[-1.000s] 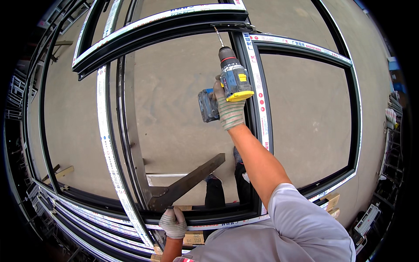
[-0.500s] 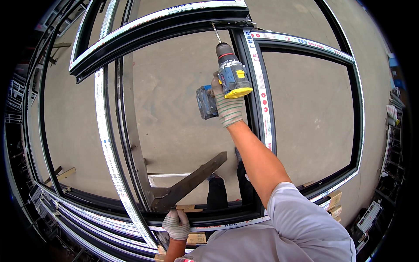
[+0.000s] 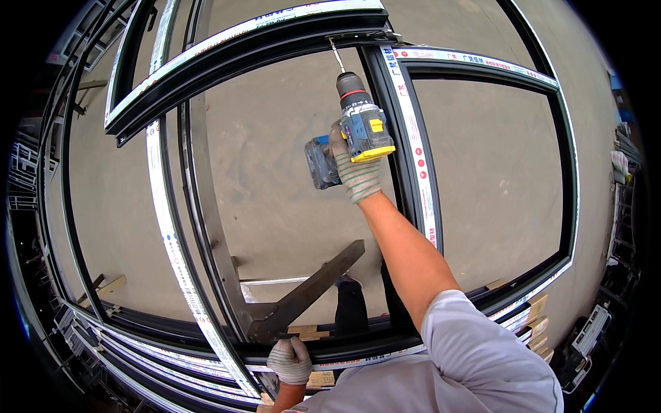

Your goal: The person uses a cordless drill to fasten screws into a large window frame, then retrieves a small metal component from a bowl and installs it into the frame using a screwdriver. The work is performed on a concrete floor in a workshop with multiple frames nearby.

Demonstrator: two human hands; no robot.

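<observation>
My right hand [image 3: 357,168], in a striped knit glove, grips a cordless drill [image 3: 365,127] with a yellow and blue-grey body and a blue-topped battery. Its long bit points away from me, and the tip meets the dark inner side of the far black rail [image 3: 261,56], close to a metal strip [image 3: 354,34] lying along that rail. Close to my body, my left hand [image 3: 289,359], gloved likewise, is closed over the near rail of a black window frame [image 3: 399,342]. Part of its grip is hidden.
A dark metal arm [image 3: 313,286] slants up from the near rail, beside a steel upright [image 3: 224,275]. Film-covered bars [image 3: 169,227] cross at left, and a framed opening's side bar [image 3: 568,186] stands at right. Wood blocks [image 3: 540,323] sit under the frame.
The view has shifted slightly. The drill has moved a little left in the picture, with its bit still at the far rail. Both hands keep their holds.
</observation>
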